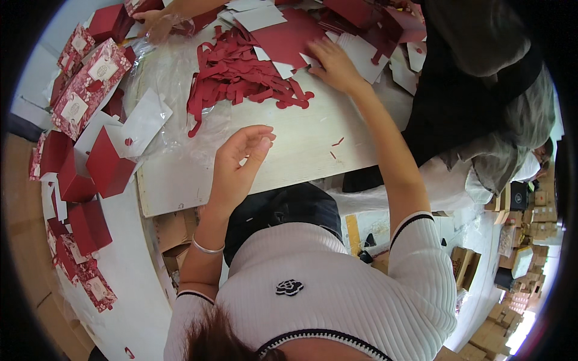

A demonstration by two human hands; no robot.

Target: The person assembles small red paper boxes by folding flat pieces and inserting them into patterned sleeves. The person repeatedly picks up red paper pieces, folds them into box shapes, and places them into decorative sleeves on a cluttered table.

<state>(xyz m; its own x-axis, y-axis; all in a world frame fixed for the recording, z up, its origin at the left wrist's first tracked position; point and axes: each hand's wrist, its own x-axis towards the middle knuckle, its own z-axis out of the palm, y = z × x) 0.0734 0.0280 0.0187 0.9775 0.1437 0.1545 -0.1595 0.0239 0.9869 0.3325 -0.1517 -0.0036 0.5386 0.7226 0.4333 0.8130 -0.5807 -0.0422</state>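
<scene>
Reaching far forward, right hand (334, 63) flat, fingers spread, pressing on a sheet of dark red card (286, 36) and the white card pieces (361, 54) at its edge, gripping nothing that can be made out. Lifted nearer the body, left hand (241, 159) empty, fingers loosely curled and released, palm turned inward, hovering over bare pale wood of the surface (301, 138). Lying just left of the right hand and ahead of the left, a tangled heap of dark red paper offcuts (241, 75), long axis running roughly left to right across the reach, touching the near edge of the red card. Closer to the right hand than to the left, both the card and the heap; well apart from either, two small red scraps (336, 147) on the bare wood between the two forearms. Spread under the left end of the heap, crumpled clear plastic film (162, 78). Out beyond the left hand, to its left, folded dark red boxes (108, 165) and patterned red-and-white boxes (90, 84), stacked along the curved white edge. At the far left of the surface, another person's hand (153, 24) in the plastic; to the right of the right hand, a second person in dark clothing (469, 78), close against the surface edge.
</scene>
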